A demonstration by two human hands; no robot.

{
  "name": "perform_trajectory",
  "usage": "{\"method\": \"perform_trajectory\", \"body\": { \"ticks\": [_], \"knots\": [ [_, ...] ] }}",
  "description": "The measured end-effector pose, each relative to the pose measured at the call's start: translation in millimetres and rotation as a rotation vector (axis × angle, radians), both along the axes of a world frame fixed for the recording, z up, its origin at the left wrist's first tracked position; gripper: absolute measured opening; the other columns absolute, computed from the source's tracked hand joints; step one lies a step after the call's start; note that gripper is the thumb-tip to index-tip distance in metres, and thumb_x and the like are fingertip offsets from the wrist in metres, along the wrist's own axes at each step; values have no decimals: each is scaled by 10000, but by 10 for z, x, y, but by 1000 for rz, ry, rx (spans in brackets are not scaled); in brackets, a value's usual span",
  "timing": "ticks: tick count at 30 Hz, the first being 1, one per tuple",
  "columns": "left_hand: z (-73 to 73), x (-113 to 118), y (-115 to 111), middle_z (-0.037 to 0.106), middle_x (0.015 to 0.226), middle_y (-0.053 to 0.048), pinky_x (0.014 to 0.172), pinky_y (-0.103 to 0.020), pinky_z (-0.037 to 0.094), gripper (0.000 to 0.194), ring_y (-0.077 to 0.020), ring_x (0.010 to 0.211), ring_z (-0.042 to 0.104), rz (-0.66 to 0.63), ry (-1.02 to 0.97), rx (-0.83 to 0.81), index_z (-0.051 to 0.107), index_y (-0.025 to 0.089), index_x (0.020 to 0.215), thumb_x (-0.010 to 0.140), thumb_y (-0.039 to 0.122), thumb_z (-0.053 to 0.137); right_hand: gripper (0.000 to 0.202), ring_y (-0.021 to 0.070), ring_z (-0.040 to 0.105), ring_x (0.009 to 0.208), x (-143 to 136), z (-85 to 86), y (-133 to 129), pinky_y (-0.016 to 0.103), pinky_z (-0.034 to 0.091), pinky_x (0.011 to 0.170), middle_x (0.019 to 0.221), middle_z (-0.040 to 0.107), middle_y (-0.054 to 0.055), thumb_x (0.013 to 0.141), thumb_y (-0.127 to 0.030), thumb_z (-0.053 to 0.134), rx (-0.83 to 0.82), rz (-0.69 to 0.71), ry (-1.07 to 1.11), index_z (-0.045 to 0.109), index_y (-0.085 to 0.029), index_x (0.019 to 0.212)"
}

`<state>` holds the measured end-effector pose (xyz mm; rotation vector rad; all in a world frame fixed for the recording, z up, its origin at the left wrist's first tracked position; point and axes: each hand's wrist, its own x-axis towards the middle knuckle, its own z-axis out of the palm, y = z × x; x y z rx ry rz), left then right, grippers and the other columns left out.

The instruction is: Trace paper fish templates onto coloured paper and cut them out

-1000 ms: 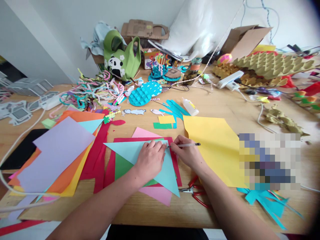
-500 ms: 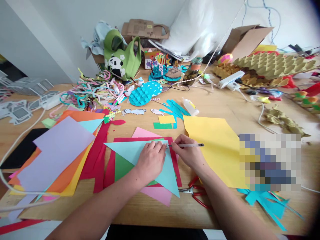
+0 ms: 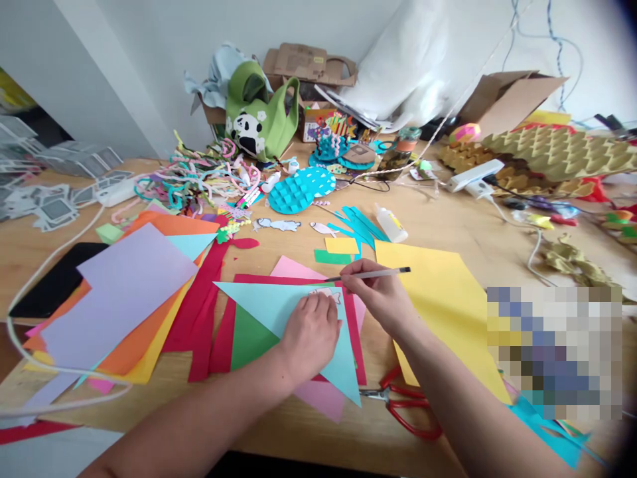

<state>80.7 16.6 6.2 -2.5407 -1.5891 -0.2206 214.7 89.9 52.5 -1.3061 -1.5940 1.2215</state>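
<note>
My left hand [image 3: 311, 335] lies palm down with its fingers resting on a small fish cutout [image 3: 332, 294], partly hidden beneath them. Under that is a light blue paper triangle [image 3: 259, 295], on top of green [image 3: 249, 345], red [image 3: 223, 338] and pink sheets [image 3: 321, 398]. Pinched in my right hand [image 3: 375, 292] is a slim pen [image 3: 381, 273] with a clear barrel and dark end. Its tip points left, just above the fish near the triangle's top edge; whether it touches paper I cannot tell. Red-handled scissors [image 3: 405, 405] lie below my right wrist.
Purple [image 3: 129, 279] and orange sheets [image 3: 132, 352] are piled left, by a white cable [image 3: 34, 285]. A yellow sheet [image 3: 432, 292] lies right. Farther back are a glue bottle [image 3: 391, 224], blue paper strips [image 3: 361, 226], more fish cutouts [image 3: 279, 224] and pipe cleaners [image 3: 199, 172].
The pen in my right hand has moved up and left, to above the fish. My left fingers have slid lower, so more of the fish shows. The whole view has shifted slightly.
</note>
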Motion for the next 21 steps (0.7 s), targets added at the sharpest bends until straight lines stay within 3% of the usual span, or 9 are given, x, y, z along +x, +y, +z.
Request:
{"method": "perform_trajectory", "body": {
  "ticks": [3, 7, 12, 21],
  "knots": [
    [-18, 17, -32, 607, 1162, -250, 910, -415, 422, 416, -315, 1095, 556, 19, 8, 20, 594, -13, 1152, 935, 310, 447, 167, 134, 541, 535, -183, 22, 72, 250, 428, 513, 581, 588, -1, 755, -337, 604, 11, 29, -15, 557, -185, 702],
    [-52, 39, -59, 615, 1161, -271, 917, -419, 428, 432, -332, 1111, 570, 42, -7, 50, 601, -29, 1145, 924, 318, 469, 195, 142, 569, 504, -329, -125, 94, 245, 423, 500, 551, 599, -10, 828, -356, 530, -5, 50, -78, 500, -206, 709],
    [-72, 61, -80, 624, 1156, -280, 924, -431, 423, 452, -341, 1114, 580, 55, -13, 39, 590, -32, 1164, 919, 330, 474, 247, 156, 590, 521, -342, -294, 63, 253, 425, 527, 530, 592, -7, 865, -353, 480, 12, 68, -195, 461, -221, 657],
    [-19, 83, -96, 596, 1204, -300, 913, -470, 408, 393, -364, 1158, 556, 34, 5, -36, 580, 2, 1167, 920, 279, 451, 260, 161, 565, 505, -352, -339, 64, 269, 389, 517, 555, 602, -2, 881, -389, 462, 50, 68, -288, 455, -232, 674]
  ]
}}
